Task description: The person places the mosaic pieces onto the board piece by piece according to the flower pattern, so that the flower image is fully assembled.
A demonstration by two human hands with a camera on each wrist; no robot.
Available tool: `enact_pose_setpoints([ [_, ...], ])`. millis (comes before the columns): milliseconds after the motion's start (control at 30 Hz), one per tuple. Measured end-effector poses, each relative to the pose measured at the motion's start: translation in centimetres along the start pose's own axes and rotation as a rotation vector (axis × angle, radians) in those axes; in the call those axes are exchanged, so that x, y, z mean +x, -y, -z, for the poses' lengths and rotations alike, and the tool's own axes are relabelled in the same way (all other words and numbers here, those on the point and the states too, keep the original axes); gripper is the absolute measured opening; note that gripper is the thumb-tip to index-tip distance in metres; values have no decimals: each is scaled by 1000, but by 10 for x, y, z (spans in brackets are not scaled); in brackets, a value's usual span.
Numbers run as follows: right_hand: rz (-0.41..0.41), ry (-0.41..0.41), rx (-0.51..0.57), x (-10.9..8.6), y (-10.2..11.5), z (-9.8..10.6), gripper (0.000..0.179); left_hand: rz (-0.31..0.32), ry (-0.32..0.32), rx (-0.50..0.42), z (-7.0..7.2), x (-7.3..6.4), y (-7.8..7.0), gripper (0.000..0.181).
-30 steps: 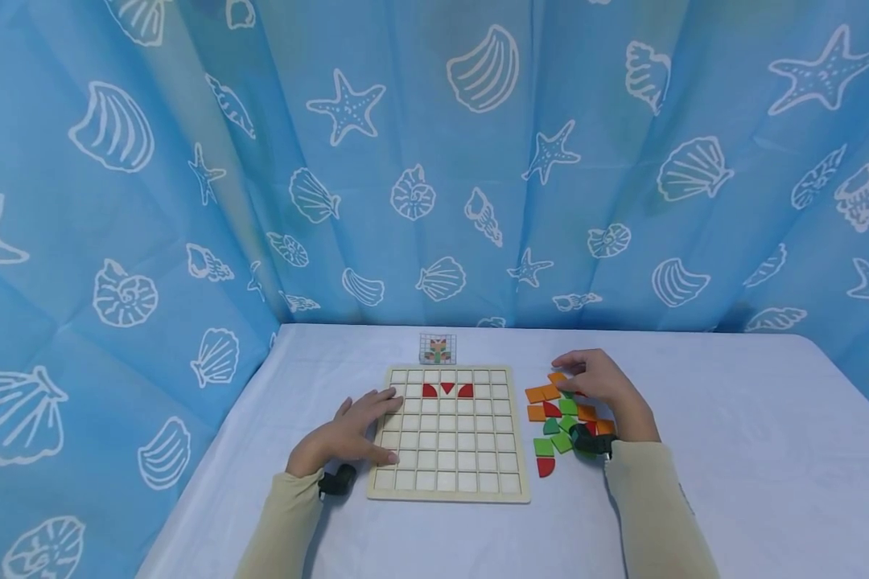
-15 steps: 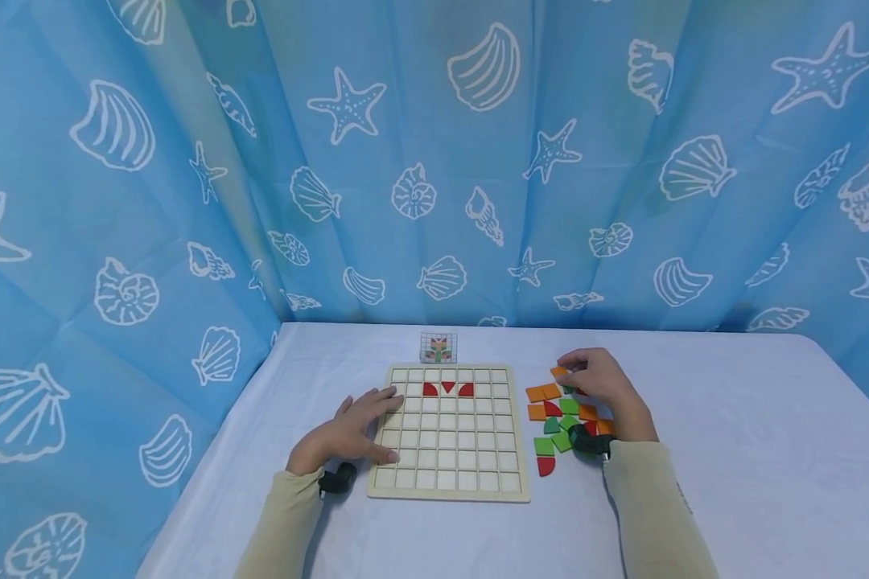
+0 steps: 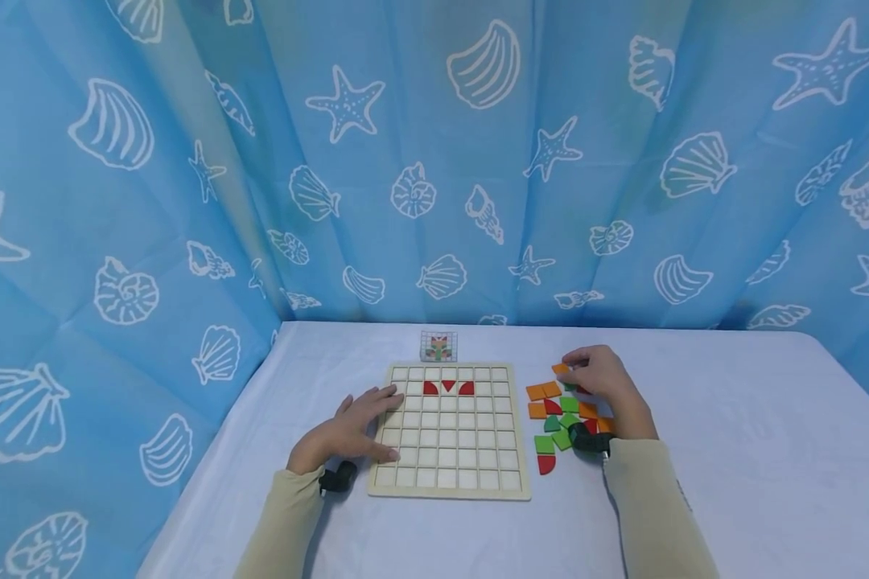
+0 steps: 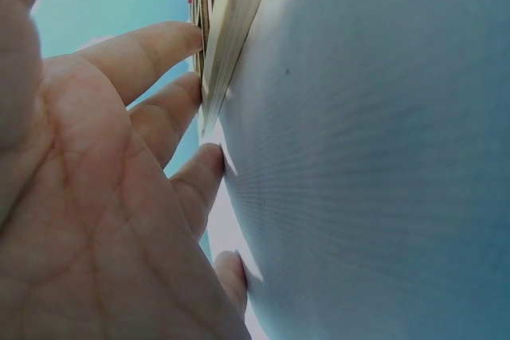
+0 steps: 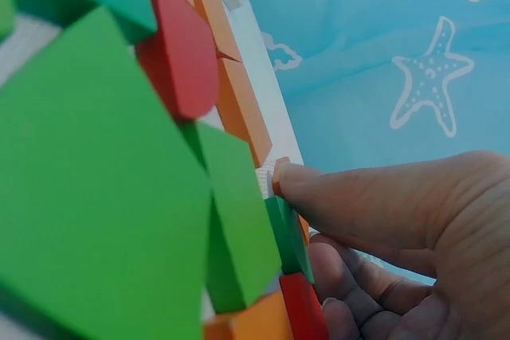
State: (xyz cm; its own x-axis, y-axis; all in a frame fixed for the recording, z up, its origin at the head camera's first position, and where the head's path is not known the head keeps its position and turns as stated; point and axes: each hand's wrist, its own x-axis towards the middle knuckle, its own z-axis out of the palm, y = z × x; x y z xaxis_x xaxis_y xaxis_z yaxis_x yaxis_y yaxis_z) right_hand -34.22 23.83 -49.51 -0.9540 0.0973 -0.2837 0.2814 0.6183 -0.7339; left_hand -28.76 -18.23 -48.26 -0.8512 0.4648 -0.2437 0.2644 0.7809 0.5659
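1. At the bottom of the head view, two beige fabric sleeves (image 3: pixel 278 523) are stretched over a desk (image 3: pixel 768 450) covered in white cloth; a small black device (image 3: pixel 339 478) is worn at each wrist.
2. In the lower centre, a pale wooden board (image 3: pixel 450 495), divided into a grid of square cells, is laid flat on the desk.
3. The board's left rim is touched by the left hand (image 3: pixel 351 426), whose fingers are spread and relaxed; nothing is grasped by it. In the left wrist view, two fingertips are seen at the board's edge and two on the cloth.
4. Just right of the board, loose flat pieces are gathered: a red quarter-round piece (image 3: pixel 546 465), a bright green square piece (image 3: pixel 544 445), a dark green rounded piece (image 3: pixel 552 424), an orange square piece (image 3: pixel 537 411) and others, partly covered by the right wrist.
5. In the second row from the board's far edge, a red triangular piece (image 3: pixel 448 386) is set between two red quarter-round pieces (image 3: pixel 467 389).
6. At the heap's far end, a small orange piece (image 3: pixel 560 368) is pinched by the right hand (image 3: pixel 599 378), its thumb seen pressed on it in the right wrist view.
7. Beyond the board, a small gridded card (image 3: pixel 438 346) with a coloured figure is placed.
8. The background is filled by a blue curtain (image 3: pixel 405 241) patterned with white shells and starfish.
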Motion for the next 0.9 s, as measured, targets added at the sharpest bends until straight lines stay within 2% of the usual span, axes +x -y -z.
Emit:
enact_pose_setpoints([
  [300, -13, 9, 6, -3, 4, 1, 48, 1, -1, -7, 0, 0, -1, 92],
  [400, -3, 6, -4, -4, 3, 1, 46, -4, 2, -4, 0, 1, -1, 92],
  [633, 84, -8, -75, -2, 2, 2, 42, -5, 5, -2, 0, 2, 1, 93],
  [833, 102, -12, -88, -2, 3, 1, 42, -4, 2, -2, -1, 2, 2, 93],
  [900, 81, 1, -77, -2, 3, 0, 42, -4, 4, 2, 0, 3, 2, 93],
])
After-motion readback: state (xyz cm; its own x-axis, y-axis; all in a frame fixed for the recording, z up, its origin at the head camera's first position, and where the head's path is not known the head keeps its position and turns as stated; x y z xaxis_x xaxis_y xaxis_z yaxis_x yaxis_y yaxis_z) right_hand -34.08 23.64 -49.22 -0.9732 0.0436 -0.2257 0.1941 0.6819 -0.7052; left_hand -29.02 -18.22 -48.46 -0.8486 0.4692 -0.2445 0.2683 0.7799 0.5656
